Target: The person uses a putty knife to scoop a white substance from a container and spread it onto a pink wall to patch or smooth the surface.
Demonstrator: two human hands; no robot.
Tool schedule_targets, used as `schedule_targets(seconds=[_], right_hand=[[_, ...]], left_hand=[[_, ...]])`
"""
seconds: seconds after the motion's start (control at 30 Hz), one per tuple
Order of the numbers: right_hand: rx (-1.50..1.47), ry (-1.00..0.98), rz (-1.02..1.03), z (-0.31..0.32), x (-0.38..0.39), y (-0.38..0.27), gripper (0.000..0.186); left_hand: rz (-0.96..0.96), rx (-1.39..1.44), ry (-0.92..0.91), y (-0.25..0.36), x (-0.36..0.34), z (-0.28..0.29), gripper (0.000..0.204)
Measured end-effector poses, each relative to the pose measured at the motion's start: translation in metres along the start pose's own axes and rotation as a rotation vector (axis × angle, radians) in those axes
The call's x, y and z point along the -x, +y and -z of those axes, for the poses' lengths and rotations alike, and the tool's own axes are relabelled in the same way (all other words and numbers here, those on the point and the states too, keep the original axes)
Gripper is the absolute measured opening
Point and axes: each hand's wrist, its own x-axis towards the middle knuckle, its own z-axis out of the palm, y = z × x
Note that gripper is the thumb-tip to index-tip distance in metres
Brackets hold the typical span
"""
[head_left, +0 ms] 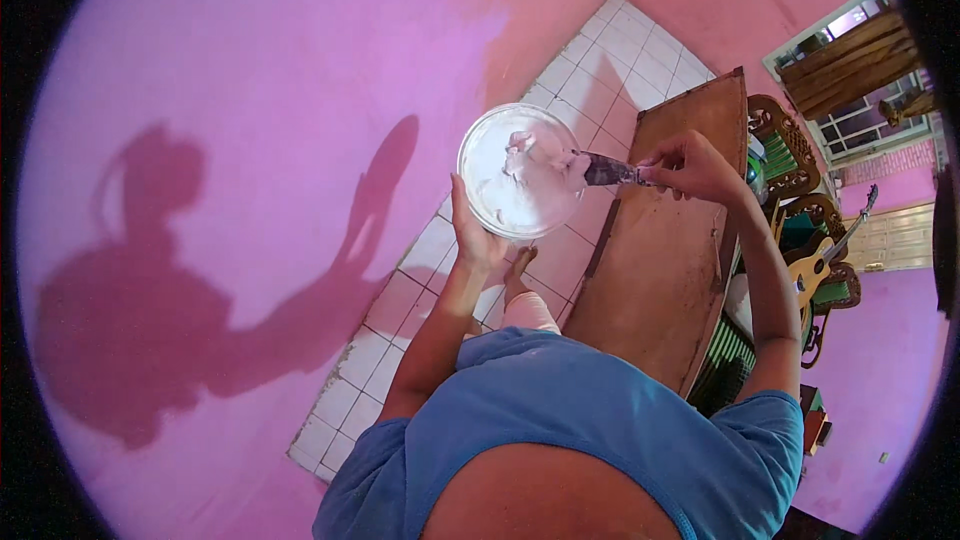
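Note:
My left hand (475, 228) supports a round whitish tub (464, 155) from its lower left side, with fingers wrapped beneath it. White paste (515, 195) is spread inside, heaped into a rough lump near the middle. In my right hand (697, 170) the handle of a putty knife (606, 171) is pinched between thumb and fingers. Its dark, smeared blade points left, and the tip meets the paste at the tub's right side. The fingers under the tub are hidden.
A pink wall (290, 60) fills the left, carrying my shadow. Below lies a white tiled floor (440, 250), where my bare foot (520, 265) shows. A large brown wooden panel (655, 270) stands to the right, with carved chairs (785, 145) and a guitar (808, 270) beyond it.

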Motion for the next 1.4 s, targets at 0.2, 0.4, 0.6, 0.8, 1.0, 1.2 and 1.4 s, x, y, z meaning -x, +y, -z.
schedule_targets(seconds=[0.2,0.4,0.6,0.8,1.0,1.2,1.4], right_hand=[[-0.304,-0.145,-0.015,0.0,-0.063,0.068,0.022],[-0.366,-0.261,0.081,0.052,-0.117,0.152,0.03],[-0.431,-0.368,0.143,0.176,-0.149,0.275,0.03],[-0.472,-0.466,0.256,0.307,-0.231,0.352,0.017],[-0.044,0.015,0.534,0.427,-0.272,0.359,0.017],[0.221,0.48,0.635,0.427,-0.281,0.358,0.023],[0.311,0.511,0.543,0.403,-0.312,0.381,0.025]], left_hand=[[0.074,0.017,-0.041,0.002,-0.028,0.006,0.073],[0.207,-0.108,-0.035,-0.049,-0.095,-0.024,0.071],[0.307,-0.208,-0.016,-0.151,-0.184,-0.127,0.07],[0.409,-0.205,0.041,-0.24,-0.317,-0.214,0.068],[0.217,-0.164,0.03,-0.305,-0.467,-0.255,0.067],[0.052,-0.058,0.095,-0.329,-0.543,-0.278,0.067],[-0.051,0.0,0.126,-0.326,-0.564,-0.267,0.067]])
